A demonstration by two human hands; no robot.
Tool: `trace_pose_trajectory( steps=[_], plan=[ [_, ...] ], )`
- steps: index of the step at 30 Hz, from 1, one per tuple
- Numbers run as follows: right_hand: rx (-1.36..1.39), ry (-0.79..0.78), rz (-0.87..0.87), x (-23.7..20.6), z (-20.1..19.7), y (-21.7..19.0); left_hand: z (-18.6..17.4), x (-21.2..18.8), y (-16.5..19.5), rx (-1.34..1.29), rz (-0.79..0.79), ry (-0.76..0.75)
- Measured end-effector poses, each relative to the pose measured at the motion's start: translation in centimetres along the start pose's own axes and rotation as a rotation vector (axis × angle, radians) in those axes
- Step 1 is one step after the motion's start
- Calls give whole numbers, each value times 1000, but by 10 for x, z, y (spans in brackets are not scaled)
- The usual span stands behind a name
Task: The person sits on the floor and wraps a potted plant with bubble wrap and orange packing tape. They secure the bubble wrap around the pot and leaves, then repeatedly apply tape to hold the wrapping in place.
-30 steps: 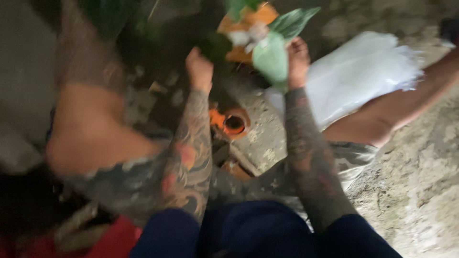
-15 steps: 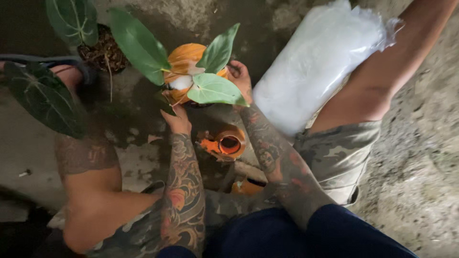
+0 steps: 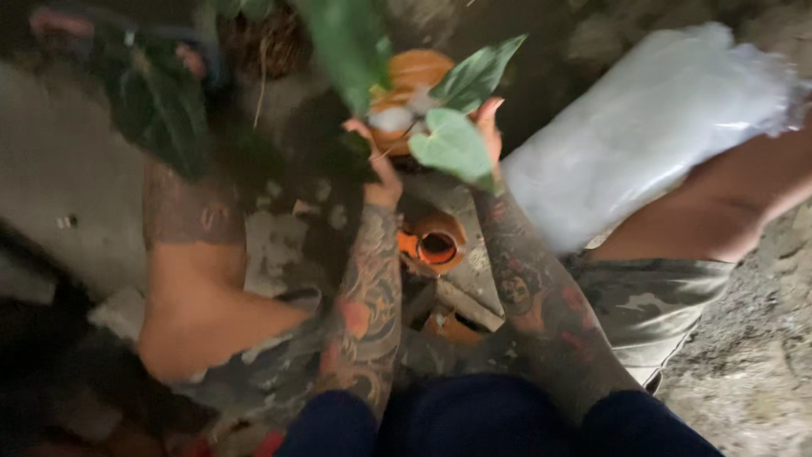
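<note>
Blurred head view, looking down between the person's knees. Nearest, dark blue sleeves and tattooed forearms reach forward over the concrete floor (image 3: 68, 203). Between the forearms a small orange pot (image 3: 436, 244) lies on its side, mouth open, another orange piece just behind it, nearer the body. Further out, left hand (image 3: 378, 165) and right hand (image 3: 488, 127) come up on either side of an orange potted plant (image 3: 414, 76), fingers closed on its sides, one hand each side, likely to keep it steady. Its pale green leaf (image 3: 452, 145) hangs over the right wrist. White plastic bag (image 3: 651, 127) lies by the right knee. Farthest, dark-leaved plant (image 3: 161, 110) upper left.
</note>
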State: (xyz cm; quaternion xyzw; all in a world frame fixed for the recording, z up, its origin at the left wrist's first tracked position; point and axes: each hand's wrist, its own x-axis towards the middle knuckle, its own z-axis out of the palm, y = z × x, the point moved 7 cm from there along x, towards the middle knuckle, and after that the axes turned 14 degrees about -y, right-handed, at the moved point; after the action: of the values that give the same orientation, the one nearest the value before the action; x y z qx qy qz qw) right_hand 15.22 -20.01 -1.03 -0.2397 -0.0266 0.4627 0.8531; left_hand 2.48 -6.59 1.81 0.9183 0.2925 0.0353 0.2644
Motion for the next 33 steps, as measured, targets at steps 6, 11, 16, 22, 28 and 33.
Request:
trace_pose_trajectory(
  steps=[6,11,16,22,28,33],
  plan=[
    [-197,75,-11,-1,-47,2,17,10,-16,247,-215,-279],
    [-784,387,-70,-95,-20,-8,18,-4,-37,192,-245,-292],
    [-2497,-61,339,-189,65,147,-9,-47,-49,130,-437,-731],
    [-2450,-113,665,-181,61,176,-171,-77,-4,-224,-455,-554],
    [-1990,-311,592,-187,176,111,-355,-159,55,-813,121,-247],
    [-1438,-422,639,-268,265,28,-390,-220,98,-888,257,-329]
  ],
)
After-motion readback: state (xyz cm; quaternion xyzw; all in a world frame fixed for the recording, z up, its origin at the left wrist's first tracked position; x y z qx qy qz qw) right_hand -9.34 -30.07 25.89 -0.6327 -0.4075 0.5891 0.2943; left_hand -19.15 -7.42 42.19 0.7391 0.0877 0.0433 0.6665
